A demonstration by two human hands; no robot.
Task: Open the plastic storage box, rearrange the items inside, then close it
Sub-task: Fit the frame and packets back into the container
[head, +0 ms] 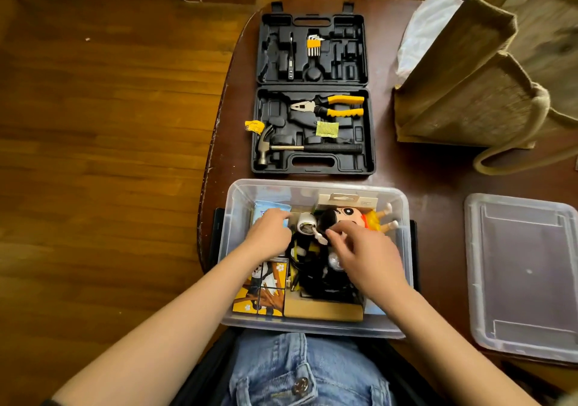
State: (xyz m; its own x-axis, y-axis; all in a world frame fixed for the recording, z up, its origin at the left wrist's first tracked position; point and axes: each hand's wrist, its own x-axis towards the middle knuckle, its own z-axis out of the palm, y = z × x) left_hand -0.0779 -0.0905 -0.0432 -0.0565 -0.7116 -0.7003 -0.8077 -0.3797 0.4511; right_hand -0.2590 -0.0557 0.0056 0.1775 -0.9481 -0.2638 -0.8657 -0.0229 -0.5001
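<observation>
Currently the clear plastic storage box (316, 327) sits lidless at the table's (438, 167) near edge, its lid (522, 277) lying apart toward the right edge. Both hands are inside it: left hand (269, 233) rests with relaxed fingers on a blue packet (266, 213); right hand (366, 252) pinches something small beside a cartoon figure (350, 214), item unclear. Beyond the box, an open black tool case (312, 92); a jute bag (475, 74) occupies the far right corner.

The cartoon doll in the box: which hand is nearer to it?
Right. The right hand has its fingertips at the doll; the left hand is off to the doll's left, by a blue packet.
</observation>
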